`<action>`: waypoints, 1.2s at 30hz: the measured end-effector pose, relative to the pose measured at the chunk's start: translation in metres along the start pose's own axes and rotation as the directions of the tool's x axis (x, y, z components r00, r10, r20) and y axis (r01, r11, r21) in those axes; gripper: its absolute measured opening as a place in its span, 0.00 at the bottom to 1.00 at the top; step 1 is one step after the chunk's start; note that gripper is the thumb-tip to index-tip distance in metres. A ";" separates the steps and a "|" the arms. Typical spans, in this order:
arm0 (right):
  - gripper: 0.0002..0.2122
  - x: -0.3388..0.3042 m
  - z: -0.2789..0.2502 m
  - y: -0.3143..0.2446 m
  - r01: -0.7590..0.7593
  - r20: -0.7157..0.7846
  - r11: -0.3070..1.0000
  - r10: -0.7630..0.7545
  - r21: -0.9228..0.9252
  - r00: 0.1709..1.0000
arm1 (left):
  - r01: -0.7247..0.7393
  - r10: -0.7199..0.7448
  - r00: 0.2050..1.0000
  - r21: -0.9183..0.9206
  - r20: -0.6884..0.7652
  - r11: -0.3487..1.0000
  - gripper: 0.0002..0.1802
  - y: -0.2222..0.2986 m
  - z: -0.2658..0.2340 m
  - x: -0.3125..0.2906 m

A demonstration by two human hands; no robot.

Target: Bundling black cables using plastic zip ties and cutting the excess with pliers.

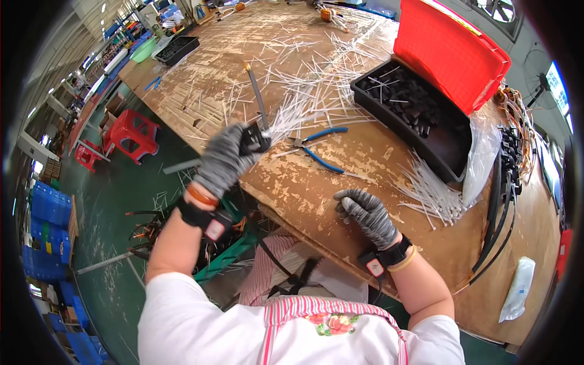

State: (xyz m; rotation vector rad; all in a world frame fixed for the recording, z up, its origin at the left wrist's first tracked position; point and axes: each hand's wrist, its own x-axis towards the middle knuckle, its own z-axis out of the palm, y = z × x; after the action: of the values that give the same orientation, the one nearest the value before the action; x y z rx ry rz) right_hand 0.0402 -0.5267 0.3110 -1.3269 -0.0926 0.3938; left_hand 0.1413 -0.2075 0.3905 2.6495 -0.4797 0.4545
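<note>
A: Where's the piece you're working with?

B: In your left hand [226,159]. That grip is closed around a black connector [254,139], up near the edge of the surface [292,194]. A dark cable [257,94] with a yellowish tip points away from you just beyond it; your glove hides how the two join.

A: And the other grip?

B: Your right hand [367,216] is over the surface with its fingers curled in. I see nothing in it, but I can't tell whether the curl hides something small.

A: What could go wrong for you here?

B: A drop, first. You're holding the connector close to the edge, and a loosened glove could let it fall toward the green crate [225,261] below. Next, snagging: loose white ties [295,112] lie right behind the connector, so a sideways sweep could drag some along or catch the cable.

A: Anything sharp?

B: The blue-handled cutters [327,131] lie with their handles spread and their head near your left hand. A careless shift could nick your glove or the cable.

A: What about your right side?

B: The tie bundle [435,193] lies loose between your right hand and the black tray [398,131]. A low reach that way could scatter it.
</note>
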 end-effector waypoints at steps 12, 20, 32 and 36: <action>0.35 0.066 -0.001 -0.041 0.155 0.112 0.123 -0.302 -0.980 0.947 | 0.126 -0.113 0.973 -0.051 0.201 0.991 0.32 -0.004 0.041 -0.027; 0.49 0.153 -0.003 -0.048 0.151 0.160 -0.158 -0.043 -0.976 0.986 | 0.195 -0.195 0.967 0.018 0.163 0.981 0.30 0.009 0.047 -0.018; 0.21 0.126 0.046 -0.067 -0.040 -0.038 -0.015 -0.095 -0.999 0.995 | 0.273 -0.246 0.954 -0.158 0.174 0.949 0.31 -0.008 0.057 -0.019; 0.22 0.103 0.046 -0.058 0.072 0.020 0.222 -0.227 -0.972 0.974 | 0.255 -0.239 0.962 -0.124 0.136 0.959 0.30 -0.006 0.055 -0.022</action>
State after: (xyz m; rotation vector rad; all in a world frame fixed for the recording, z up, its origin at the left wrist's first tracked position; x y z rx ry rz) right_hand 0.1360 -0.4613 0.3616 -2.6182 -0.4249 0.0075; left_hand 0.1376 -0.2206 0.3327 2.5636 -0.2007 0.1784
